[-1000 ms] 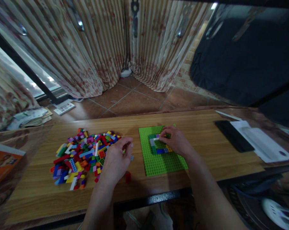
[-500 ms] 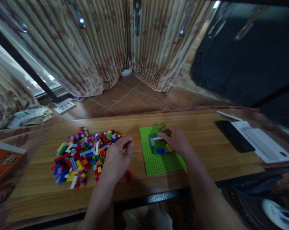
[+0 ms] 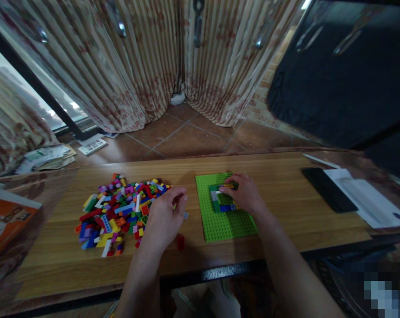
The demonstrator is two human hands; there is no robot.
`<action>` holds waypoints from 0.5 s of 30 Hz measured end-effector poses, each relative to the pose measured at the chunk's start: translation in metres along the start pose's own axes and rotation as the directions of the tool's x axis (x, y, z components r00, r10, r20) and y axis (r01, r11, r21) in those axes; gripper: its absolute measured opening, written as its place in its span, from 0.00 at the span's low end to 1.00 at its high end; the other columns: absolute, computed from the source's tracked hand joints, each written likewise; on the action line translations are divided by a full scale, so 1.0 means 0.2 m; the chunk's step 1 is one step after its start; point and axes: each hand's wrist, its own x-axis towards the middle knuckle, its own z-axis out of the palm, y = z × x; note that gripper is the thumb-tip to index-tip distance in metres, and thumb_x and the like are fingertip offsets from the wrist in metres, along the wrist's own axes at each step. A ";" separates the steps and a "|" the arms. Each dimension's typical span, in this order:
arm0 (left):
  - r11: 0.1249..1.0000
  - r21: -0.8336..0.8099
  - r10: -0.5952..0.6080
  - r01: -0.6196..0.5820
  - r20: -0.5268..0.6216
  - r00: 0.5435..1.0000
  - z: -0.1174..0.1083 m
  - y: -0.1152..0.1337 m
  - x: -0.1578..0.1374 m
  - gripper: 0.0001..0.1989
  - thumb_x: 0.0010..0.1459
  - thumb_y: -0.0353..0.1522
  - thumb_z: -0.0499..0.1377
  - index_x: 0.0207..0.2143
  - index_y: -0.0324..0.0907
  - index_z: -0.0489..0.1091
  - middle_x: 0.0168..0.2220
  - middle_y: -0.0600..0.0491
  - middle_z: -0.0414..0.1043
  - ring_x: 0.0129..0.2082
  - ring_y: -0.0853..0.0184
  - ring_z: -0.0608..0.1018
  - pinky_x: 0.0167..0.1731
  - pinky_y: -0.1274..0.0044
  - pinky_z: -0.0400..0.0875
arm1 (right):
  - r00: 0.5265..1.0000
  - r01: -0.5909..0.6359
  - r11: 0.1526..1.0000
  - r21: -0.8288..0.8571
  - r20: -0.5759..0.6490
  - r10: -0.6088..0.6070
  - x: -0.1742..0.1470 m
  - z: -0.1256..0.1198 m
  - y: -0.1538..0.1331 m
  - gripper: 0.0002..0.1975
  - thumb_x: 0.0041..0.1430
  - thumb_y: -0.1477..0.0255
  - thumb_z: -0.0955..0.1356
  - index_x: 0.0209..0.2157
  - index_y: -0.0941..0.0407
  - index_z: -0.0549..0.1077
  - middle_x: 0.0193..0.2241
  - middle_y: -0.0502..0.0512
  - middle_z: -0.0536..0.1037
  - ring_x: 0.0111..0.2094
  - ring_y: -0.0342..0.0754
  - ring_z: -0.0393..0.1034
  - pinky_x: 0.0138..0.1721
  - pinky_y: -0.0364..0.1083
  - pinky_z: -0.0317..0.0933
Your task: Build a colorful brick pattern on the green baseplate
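Observation:
On the green baseplate (image 3: 231,226) stands a low, roughly square outline of building bricks (image 3: 216,201), with green, grey, blue and yellow ones showing. My right hand (image 3: 244,192) reaches over its far right part. Thumb and forefinger pinch at a small brick on the far wall, mostly covered by the fingers. My left hand (image 3: 167,212) hovers at the right edge of the loose brick pile (image 3: 120,216). Its fingers are loosely curled, with a gap between thumb and forefinger, and I see nothing held there. A red brick (image 3: 180,242) lies alone close to that wrist.
The wooden table (image 3: 286,190) carries a black flat object (image 3: 329,190) and a white tray-like object (image 3: 379,203) on the right. An orange-and-white box (image 3: 8,221) stands at the left. Papers (image 3: 47,157) and striped curtains (image 3: 153,66) are beyond the table.
The view has shifted slightly, so everything sits a little further right. My right hand stays at the far wall, its fingertips a bit closer over the white brick. My left hand barely moves.

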 end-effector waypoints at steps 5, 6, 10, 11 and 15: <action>1.000 -0.019 0.004 -0.004 -0.008 1.000 0.00 0.00 0.00 0.10 0.61 0.32 0.54 0.40 0.42 0.74 0.38 0.51 0.80 0.37 0.65 0.80 0.40 0.74 0.73 | 1.000 -0.026 1.000 0.017 0.008 0.026 0.01 0.00 0.00 0.10 0.49 0.60 0.74 0.31 0.51 0.79 0.41 0.57 0.74 0.47 0.56 0.67 0.52 0.60 0.59; 1.000 -0.020 0.003 -0.003 -0.008 1.000 0.01 0.00 0.00 0.10 0.60 0.32 0.54 0.40 0.42 0.74 0.37 0.51 0.80 0.37 0.65 0.80 0.39 0.74 0.73 | 1.000 -0.030 0.999 0.017 0.009 0.030 0.01 0.00 0.00 0.09 0.49 0.61 0.75 0.30 0.50 0.79 0.41 0.57 0.74 0.47 0.56 0.67 0.52 0.60 0.58; 1.000 -0.025 -0.004 0.004 0.001 1.000 0.01 -0.01 0.00 0.10 0.60 0.32 0.54 0.40 0.42 0.74 0.37 0.51 0.80 0.37 0.64 0.80 0.39 0.74 0.72 | 0.998 -0.051 0.999 0.014 0.034 0.050 0.01 -0.01 -0.02 0.08 0.49 0.62 0.75 0.31 0.50 0.80 0.40 0.57 0.74 0.47 0.57 0.67 0.51 0.60 0.58; 1.000 -0.026 -0.001 0.001 0.000 1.000 0.01 -0.01 0.00 0.10 0.60 0.32 0.54 0.40 0.42 0.74 0.37 0.51 0.80 0.37 0.64 0.80 0.39 0.74 0.72 | 0.998 -0.055 0.998 0.014 0.040 0.054 0.01 -0.01 -0.02 0.08 0.49 0.62 0.75 0.31 0.50 0.80 0.40 0.57 0.74 0.47 0.57 0.66 0.51 0.60 0.58; 1.000 -0.019 0.004 -0.004 0.005 1.000 0.01 -0.01 0.00 0.10 0.60 0.32 0.54 0.39 0.42 0.74 0.37 0.51 0.80 0.37 0.65 0.80 0.39 0.74 0.72 | 0.999 -0.040 0.999 0.002 0.036 0.040 0.01 -0.01 -0.02 0.08 0.50 0.62 0.75 0.32 0.50 0.80 0.40 0.57 0.74 0.47 0.57 0.66 0.51 0.60 0.58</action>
